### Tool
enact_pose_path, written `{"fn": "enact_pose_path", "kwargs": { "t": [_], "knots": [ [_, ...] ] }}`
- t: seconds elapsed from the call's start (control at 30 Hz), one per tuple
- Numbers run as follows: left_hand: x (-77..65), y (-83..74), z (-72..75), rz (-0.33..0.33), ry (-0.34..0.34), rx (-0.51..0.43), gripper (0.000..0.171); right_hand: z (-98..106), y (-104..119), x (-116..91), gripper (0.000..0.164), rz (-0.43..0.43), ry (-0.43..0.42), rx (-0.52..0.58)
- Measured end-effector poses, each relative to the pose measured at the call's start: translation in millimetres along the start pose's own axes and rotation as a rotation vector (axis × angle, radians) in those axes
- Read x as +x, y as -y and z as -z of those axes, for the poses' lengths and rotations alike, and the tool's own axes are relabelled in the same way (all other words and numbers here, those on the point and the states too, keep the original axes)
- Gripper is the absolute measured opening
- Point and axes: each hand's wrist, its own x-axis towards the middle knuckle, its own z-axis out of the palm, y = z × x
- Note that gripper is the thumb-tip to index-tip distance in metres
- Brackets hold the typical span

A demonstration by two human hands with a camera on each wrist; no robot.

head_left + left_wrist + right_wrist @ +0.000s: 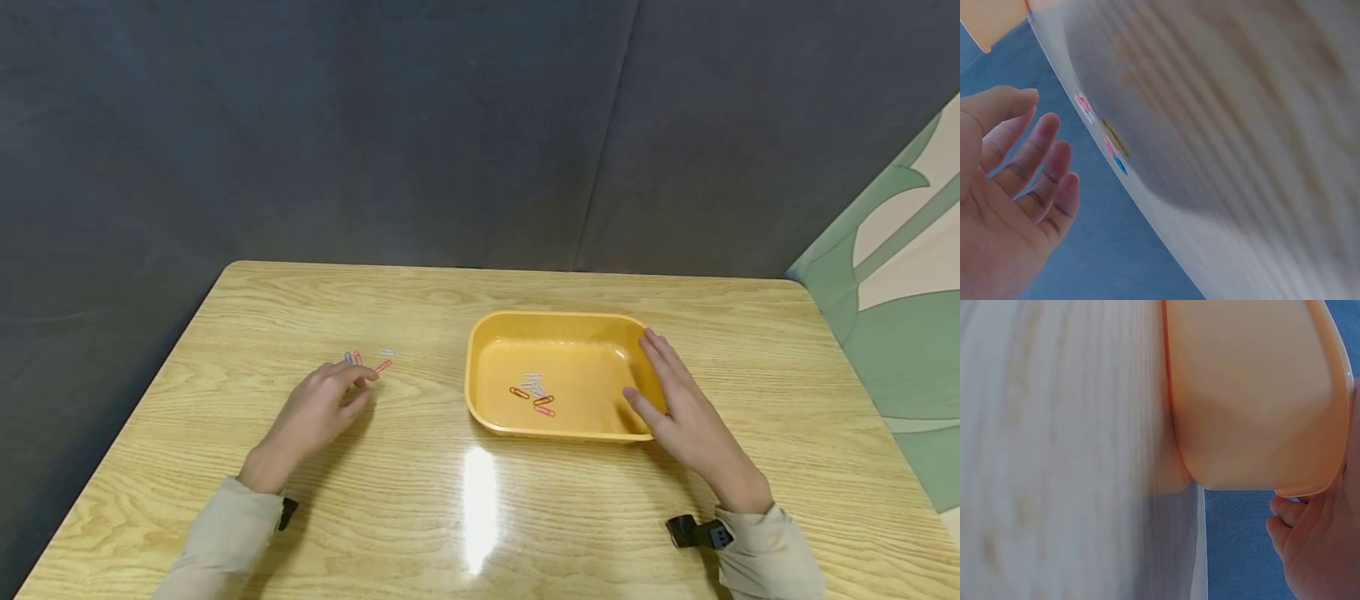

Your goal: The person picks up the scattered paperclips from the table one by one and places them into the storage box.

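My left hand (324,402) hovers low over the table beside a few loose paper clips, fingers loosely bent, with nothing visible between them. Around its fingertips lie a pink paper clip (383,367), a white paper clip (387,352) and a blue paper clip (348,357). The left wrist view also shows a yellow paper clip (1115,137) there. My right hand (686,412) grips the right rim of a yellow tray (585,436), thumb over the inside, fingers around the outside. In the tray lie several white, red and pink paper clips (544,411).
The wood-grain table (405,517) ends at a far edge against a dark grey padded wall (420,142). A green and white patterned panel (915,275) stands to the right. Bare tabletop lies between the loose clips and the tray.
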Motion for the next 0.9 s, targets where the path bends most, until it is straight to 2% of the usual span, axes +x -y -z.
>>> {"fn": "enact_pose_path", "kwargs": {
  "t": [0.13,0.57,0.9],
  "knots": [
    [-3.6,4.6,0.7,0.022,0.027,-0.003,0.026,-1.0,-1.2,0.0,0.074,0.004,-0.002,-0.001],
    [-8.7,17.1,3.9,0.051,0.055,0.019,0.025,0.4,0.9,-0.1,0.075,-0.01,0.007,0.007],
    [-11.5,24.1,11.3,0.106,0.121,0.028,0.023,0.6,0.9,0.1,0.076,-0.017,0.007,0.004]
  ]
}}
